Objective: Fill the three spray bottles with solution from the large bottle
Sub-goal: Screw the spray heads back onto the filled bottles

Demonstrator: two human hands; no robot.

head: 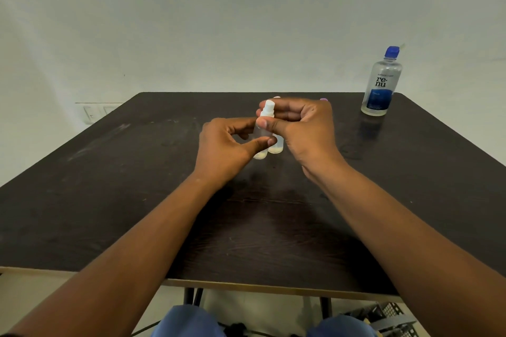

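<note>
A small clear spray bottle (262, 142) with a white spray head (268, 108) stands upright at the middle of the dark table (109, 186). My left hand (227, 148) pinches its body between thumb and fingers. My right hand (304, 126) grips its white top. A second small clear bottle (276, 146) stands right behind it, mostly hidden by my right hand. A white tip (276, 97) and a purple tip (324, 99) peek out behind my right hand; what they belong to is hidden. The large clear solution bottle (381, 82), blue cap and blue label, stands at the far right corner.
The table's far edge meets a pale wall with a socket plate (91, 113) low on the left. Under the near edge I see table legs, my blue-clad knees (189, 321) and a dark crate (391, 317) on the floor at the right.
</note>
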